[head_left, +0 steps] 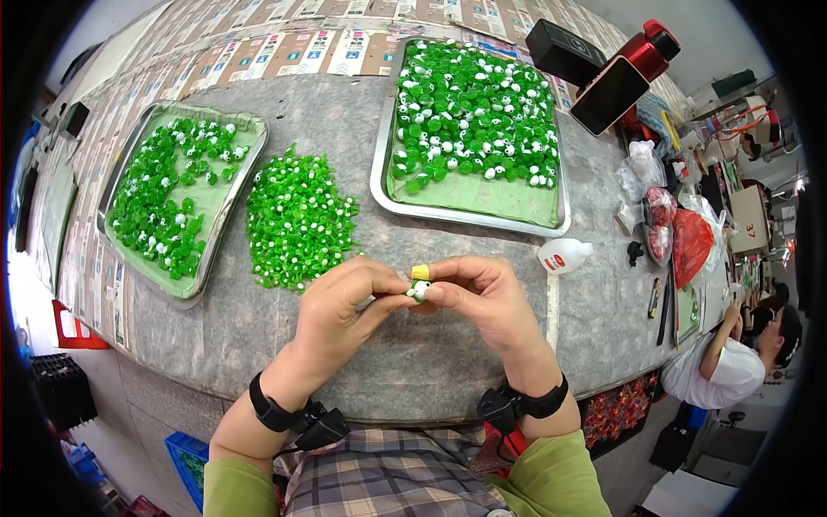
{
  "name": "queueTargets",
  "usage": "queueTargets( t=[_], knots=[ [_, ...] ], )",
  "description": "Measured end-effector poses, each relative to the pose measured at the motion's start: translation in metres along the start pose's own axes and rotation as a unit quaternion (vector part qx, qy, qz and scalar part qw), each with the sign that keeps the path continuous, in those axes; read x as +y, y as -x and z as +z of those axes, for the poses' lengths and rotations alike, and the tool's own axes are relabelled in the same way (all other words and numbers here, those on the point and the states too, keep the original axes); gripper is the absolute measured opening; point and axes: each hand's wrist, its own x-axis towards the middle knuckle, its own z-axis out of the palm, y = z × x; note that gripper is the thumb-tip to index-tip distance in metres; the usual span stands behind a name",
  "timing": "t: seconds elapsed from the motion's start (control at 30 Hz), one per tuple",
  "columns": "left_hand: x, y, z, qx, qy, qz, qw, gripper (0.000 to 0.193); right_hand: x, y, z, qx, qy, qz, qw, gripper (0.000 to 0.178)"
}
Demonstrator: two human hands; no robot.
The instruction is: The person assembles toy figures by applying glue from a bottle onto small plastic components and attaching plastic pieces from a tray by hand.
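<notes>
In front of me, both hands meet over a small white-and-green figure with black spots, like a tiny panda head. My left hand pinches its left side between thumb and fingers. My right hand grips it from the right, thumb against the white part; a yellow finger cover sits on the index fingertip. The fingers partly hide the figure. Beyond my left hand lies a heap of small green pieces with white bits. A white squeeze bottle lies on its side to the right of my right hand.
A metal tray of green-and-white figures stands at the back; a smaller tray of them stands left. At back right are a phone, a black box and a red flask. A red bag and another person are right.
</notes>
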Motion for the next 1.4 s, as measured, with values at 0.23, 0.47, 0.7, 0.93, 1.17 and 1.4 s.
queueTargets(
  t=[0.23, 0.47, 0.7, 0.93, 1.17, 1.4],
  knots=[
    [-0.002, 0.002, 0.000, -0.001, -0.022, -0.022, 1.000, 0.013, 0.004, -0.003, 0.000, 0.002, 0.007, 0.017, 1.000, 0.019],
    [-0.005, -0.003, -0.026, 0.057, 0.010, -0.115, 0.992, 0.011, 0.009, -0.010, -0.004, -0.010, -0.027, 0.019, 0.999, 0.032],
    [-0.006, -0.006, -0.131, 0.332, -0.365, -0.090, 0.865, 0.023, 0.012, -0.012, -0.009, 0.012, 0.017, -0.005, 1.000, 0.032],
    [0.009, 0.010, -0.073, -0.119, -0.293, -0.174, 0.933, 0.040, 0.013, -0.013, -0.010, 0.014, 0.050, 0.016, 0.999, 0.027],
    [-0.003, 0.011, -0.050, -0.178, -0.340, -0.124, 0.915, 0.040, 0.017, -0.013, -0.008, -0.004, 0.070, 0.005, 0.998, 0.025],
    [0.011, -0.003, -0.020, -0.147, -0.248, -0.096, 0.953, 0.037, 0.016, -0.014, -0.008, 0.038, 0.069, -0.030, 0.996, 0.022]
  ],
)
